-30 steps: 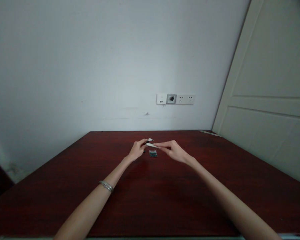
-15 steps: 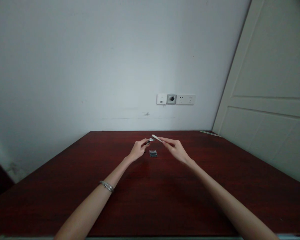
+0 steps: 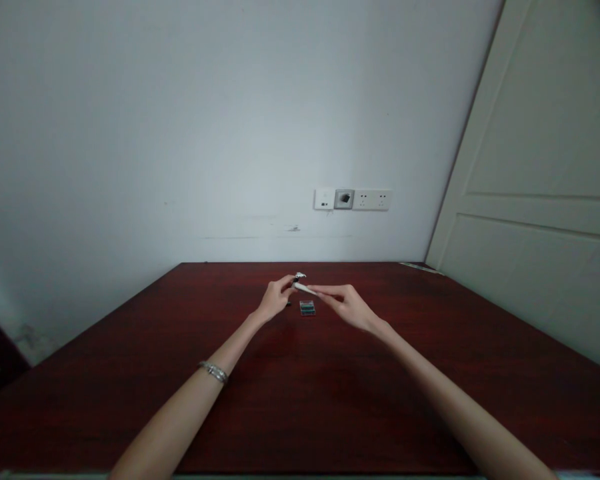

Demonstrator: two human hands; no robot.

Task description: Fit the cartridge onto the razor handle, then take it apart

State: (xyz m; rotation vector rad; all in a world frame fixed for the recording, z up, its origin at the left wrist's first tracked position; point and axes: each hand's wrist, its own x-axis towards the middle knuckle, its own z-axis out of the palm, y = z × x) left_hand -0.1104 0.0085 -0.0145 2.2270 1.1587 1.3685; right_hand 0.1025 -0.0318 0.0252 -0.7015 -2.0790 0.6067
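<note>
Now back down with the white stick (image 3: pixel 306 289), pinched between thumb and fingers of the right hand (image 3: pixel 349 307), after tipping its left end up half a second ago. Very nearly matching the pose of one second ago, again bringing that left end close to the fingertips of the left hand (image 3: pixel 274 299). Gripping in those fingertips, thumb drawn in against them, a small black-and-silver thing (image 3: pixel 301 275), too small and too covered to name. Passing with the stick just to the near side of it; impossible to tell here whether touching or slightly apart. Scarcely shifting on the left throughout, so apparently steadying with the left hand and moving with the right. Judging from this down, up and down again, probably repeating short strokes at the small thing, and likely midway rather than finished. Leaving a clear box (image 3: pixel 307 308), with something dark inside, in the same place on the dark red counter (image 3: pixel 260 420), just nearer than the stick and between the hands. Wearing a silver bracelet (image 3: pixel 213 372) on the left wrist.
</note>
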